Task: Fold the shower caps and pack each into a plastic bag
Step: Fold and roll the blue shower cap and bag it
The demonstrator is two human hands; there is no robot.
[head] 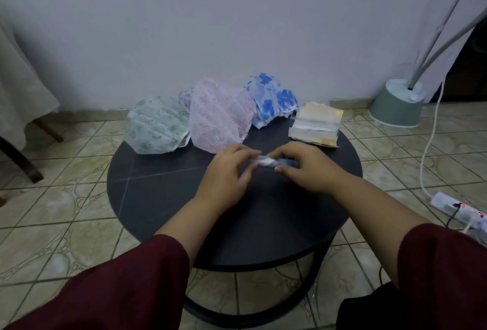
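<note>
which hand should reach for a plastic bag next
Right, probably. The stack of plastic bags lies at the table's far right, just beyond the right hand. The left hand also grips the folded cap and could hold it alone.

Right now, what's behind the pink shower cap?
A purple-patterned cap peeks out behind the pink shower cap, between it and the green cap. Most of it is covered, so its shape is unclear.

A home room: tiled floor, lamp base, power strip
</note>
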